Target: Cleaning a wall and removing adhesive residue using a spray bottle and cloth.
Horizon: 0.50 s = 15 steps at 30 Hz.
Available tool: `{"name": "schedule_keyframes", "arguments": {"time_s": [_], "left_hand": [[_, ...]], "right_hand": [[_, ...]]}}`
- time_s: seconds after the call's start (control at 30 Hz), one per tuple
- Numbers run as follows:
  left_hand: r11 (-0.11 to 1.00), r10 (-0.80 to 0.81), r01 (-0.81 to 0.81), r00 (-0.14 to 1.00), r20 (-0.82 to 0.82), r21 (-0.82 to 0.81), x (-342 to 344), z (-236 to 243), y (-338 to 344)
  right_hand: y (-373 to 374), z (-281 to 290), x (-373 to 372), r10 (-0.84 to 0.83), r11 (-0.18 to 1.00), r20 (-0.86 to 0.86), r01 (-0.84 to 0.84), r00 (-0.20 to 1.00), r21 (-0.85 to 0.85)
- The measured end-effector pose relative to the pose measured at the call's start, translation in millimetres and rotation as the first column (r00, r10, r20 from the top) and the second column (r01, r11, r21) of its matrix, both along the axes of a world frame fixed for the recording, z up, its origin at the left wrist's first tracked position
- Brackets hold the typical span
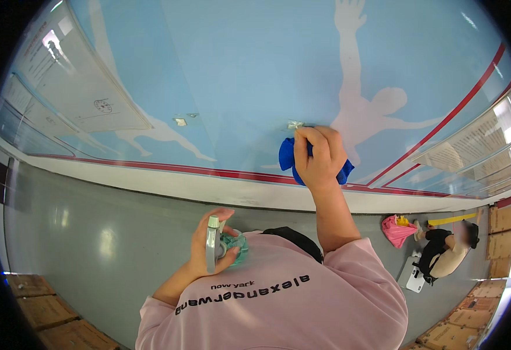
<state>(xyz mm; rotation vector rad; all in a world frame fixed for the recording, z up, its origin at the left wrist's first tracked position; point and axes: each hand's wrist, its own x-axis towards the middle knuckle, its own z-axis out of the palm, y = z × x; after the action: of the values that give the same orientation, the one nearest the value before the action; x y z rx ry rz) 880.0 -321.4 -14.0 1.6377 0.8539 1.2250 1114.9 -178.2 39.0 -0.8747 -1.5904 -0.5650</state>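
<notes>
My right hand [325,160] is raised to a light-blue wall [249,76] printed with pale figures. A bunched blue cloth [287,154] is gripped in it, with ends hanging out on both sides of the fingers. My thumb and fingertips are at a small whitish, shiny scrap [294,125] stuck on the wall; whether they pinch it I cannot tell. Low in front of my chest, my left hand [199,248] is wrapped round a spray bottle [239,249] with a clear green body and a grey head. Another small pale scrap [180,122] sits on the wall farther left.
Framed sheets hang on the wall at left [86,81] and right [471,154]. Beyond my right arm, a person [448,254] crouches on the grey floor [109,216], near a pink bag [397,232] and a white case [411,276]. Cardboard boxes [48,309] stand along both lower sides.
</notes>
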Motion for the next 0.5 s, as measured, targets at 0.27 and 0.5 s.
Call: {"name": "schedule_keyframes", "arguments": {"time_s": [0.27,0.5], "left_hand": [[1.0,0.009,-0.008,0.999,-0.051,0.022,-0.9,-4.0,-1.7],[1.0,0.009,-0.009,1.0,-0.019,0.011,-1.3,0.7,-3.5]], "right_hand": [[0.2,7.0,-2.9,-0.014,1.0,0.037,0.013,0.999,0.009],[-7.2,1.0,1.3,0.042,0.993,-0.032,-0.046,0.999,-0.112]]}}
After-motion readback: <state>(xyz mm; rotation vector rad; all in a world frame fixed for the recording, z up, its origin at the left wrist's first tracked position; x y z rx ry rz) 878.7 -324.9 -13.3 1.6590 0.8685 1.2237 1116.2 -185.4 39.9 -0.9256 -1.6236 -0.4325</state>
